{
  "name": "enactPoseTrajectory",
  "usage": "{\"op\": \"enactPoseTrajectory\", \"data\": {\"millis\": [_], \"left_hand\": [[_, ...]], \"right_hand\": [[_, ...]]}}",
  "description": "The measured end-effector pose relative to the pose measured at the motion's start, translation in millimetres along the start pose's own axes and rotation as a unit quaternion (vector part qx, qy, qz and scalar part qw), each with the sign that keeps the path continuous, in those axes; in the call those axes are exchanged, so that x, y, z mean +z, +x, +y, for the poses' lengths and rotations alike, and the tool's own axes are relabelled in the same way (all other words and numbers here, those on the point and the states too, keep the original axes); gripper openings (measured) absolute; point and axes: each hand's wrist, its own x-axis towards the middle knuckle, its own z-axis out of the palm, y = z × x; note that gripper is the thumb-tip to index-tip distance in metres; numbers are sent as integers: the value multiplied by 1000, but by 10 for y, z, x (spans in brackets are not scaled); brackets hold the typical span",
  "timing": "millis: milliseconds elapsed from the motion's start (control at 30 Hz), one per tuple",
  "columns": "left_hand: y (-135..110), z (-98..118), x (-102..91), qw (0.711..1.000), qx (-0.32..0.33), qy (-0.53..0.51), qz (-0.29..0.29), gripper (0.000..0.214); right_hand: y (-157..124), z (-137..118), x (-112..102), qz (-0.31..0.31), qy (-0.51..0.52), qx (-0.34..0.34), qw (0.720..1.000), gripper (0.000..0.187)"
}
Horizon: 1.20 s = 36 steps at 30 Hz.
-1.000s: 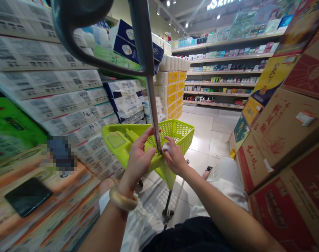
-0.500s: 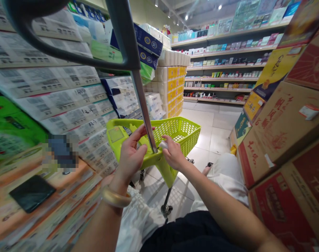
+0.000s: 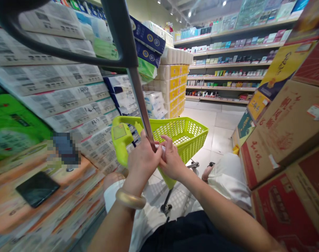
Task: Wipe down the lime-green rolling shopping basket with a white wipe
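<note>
A yellow-green shopping cart basket point(image 3: 180, 131) stands in front of me, its slanted metal pole point(image 3: 140, 101) rising to a dark grey handle point(image 3: 125, 42). My left hand point(image 3: 145, 159), with a gold bangle point(image 3: 130, 198) on the wrist, is closed around the lower end of the pole; its far fingers are hidden. Its thumb meets my right hand point(image 3: 172, 157). My right hand is closed on a small white wad point(image 3: 163, 148), mostly covered by the fingers; whether it is tissue or cloth I cannot tell.
A black phone point(image 3: 38, 189) lies on orange packs point(image 3: 77, 185) at the left, beside a blurred-out device point(image 3: 66, 148). Stacked paper packs point(image 3: 70, 94) rise behind. Cardboard boxes point(image 3: 288, 122) line the right. Stocked shelves point(image 3: 228, 63) stand at the back.
My left hand has moved right and down, from open fingers beside the pole to closed around its lower end, against my right hand. The view has shifted slightly.
</note>
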Motion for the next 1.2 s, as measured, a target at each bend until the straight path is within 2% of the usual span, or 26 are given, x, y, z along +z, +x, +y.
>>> {"op": "enactPoseTrajectory", "data": {"millis": [100,233,300,433,500,567,700,867,1033,1100,1200], "left_hand": [[-18,-19,42,999,-17,46,13,72],[-17,-59,44,999,-20,36,-7,71],[-11,-73,28,999,-20,27,-12,72],[-4,-73,-21,999,-27,28,-29,74],[-7,-57,-50,998,-26,28,-41,75],[-13,-39,-74,998,-30,29,-49,72],[-15,-24,-88,997,-42,32,-49,65],[-13,-51,-63,999,-34,19,-31,64],[-29,-66,-43,999,-24,20,-32,62],[-41,-67,-33,998,-26,34,-37,65],[-57,-85,-7,998,-21,52,-21,69]], "right_hand": [[-84,-72,-49,5,-3,-22,1000,64],[-127,-228,-214,100,-49,-58,992,57],[-133,-334,-307,126,-76,-65,987,53],[-165,-509,-392,115,-83,-56,988,30],[-189,-545,-378,105,-75,-54,990,13],[-209,-551,-347,108,-72,-56,990,6],[-226,-539,-297,141,-101,-71,982,7],[-232,-536,-282,121,-89,-63,987,7],[-245,-530,-294,137,-133,-99,977,8],[-235,-507,-300,129,-107,-118,979,10],[-209,-415,-276,121,-46,-128,983,27]]}}
